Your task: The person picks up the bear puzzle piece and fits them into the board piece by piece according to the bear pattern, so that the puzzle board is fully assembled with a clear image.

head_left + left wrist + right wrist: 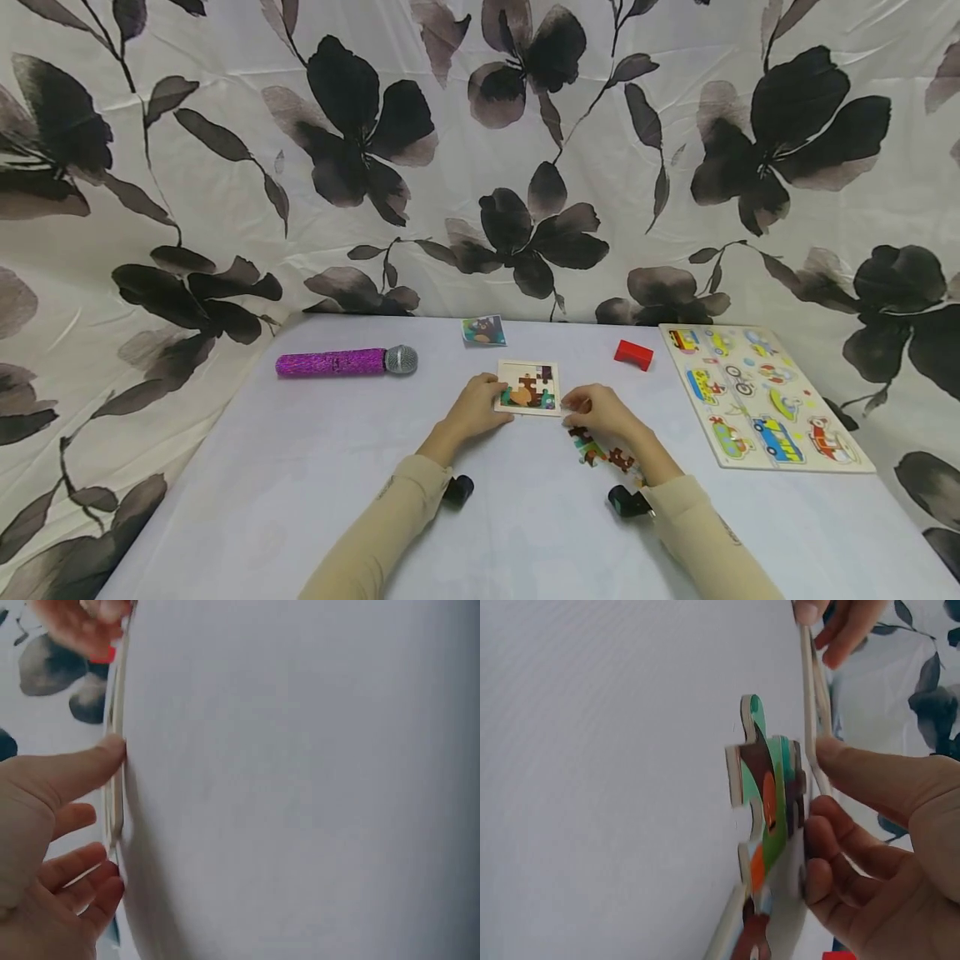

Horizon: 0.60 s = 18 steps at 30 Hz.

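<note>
Puzzle tray point(512, 372) lies flat (looks wider side-to-side)

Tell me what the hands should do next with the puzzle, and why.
Perhaps the right hand, if empty, should pick up one of the loose pieces: they lie close by, the puzzle board looks unfinished, and the left hand holds its edge.

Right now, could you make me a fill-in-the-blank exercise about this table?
1. In the head view, the microphone lies to the ____ of the puzzle tray.
2. The small block is ____ in colour.
3. The hand nearest the loose puzzle pieces is the person's ____ one.

Missing words: left; red; right.
</note>
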### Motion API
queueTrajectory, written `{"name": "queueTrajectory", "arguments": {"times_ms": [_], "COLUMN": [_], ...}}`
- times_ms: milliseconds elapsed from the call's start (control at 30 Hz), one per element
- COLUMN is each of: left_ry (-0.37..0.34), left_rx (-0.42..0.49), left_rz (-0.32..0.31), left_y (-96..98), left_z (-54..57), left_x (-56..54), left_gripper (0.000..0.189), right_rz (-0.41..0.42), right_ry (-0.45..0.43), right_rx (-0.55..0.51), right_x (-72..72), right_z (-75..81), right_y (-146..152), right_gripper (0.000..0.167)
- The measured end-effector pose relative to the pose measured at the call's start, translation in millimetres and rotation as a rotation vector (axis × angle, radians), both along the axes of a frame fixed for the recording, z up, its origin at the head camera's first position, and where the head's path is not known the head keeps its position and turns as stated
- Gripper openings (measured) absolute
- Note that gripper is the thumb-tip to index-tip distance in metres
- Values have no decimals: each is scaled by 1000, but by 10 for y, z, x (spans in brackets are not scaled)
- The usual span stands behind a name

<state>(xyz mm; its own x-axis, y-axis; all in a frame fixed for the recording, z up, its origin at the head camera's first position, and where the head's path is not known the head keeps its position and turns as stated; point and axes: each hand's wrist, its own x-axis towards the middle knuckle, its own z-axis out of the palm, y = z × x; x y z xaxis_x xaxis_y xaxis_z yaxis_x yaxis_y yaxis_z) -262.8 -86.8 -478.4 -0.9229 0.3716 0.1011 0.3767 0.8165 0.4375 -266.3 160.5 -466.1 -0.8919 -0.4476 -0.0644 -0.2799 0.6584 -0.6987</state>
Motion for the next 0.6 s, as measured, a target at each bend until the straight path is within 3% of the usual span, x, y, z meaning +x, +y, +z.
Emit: {"name": "queueTrajectory", "arguments": {"times_ms": [167,333,600], "left_ry": [16,28,34], "left_rx": [-22,-62,-72], "left_rz": [-12,-1,25], "left_y": [-12,9,28], "left_z": [22,36,21], "left_x": [-66,-82,-89], "left_gripper": [53,51,43], "right_rz": [23,100,78], "right_ry": [-102,-106,-132], "right_rx": [86,132,79], "right_x": [92,171,215], "right_z": [53,60,82], "right_y": [77,109,130], "right_gripper": [32,45,32]}}
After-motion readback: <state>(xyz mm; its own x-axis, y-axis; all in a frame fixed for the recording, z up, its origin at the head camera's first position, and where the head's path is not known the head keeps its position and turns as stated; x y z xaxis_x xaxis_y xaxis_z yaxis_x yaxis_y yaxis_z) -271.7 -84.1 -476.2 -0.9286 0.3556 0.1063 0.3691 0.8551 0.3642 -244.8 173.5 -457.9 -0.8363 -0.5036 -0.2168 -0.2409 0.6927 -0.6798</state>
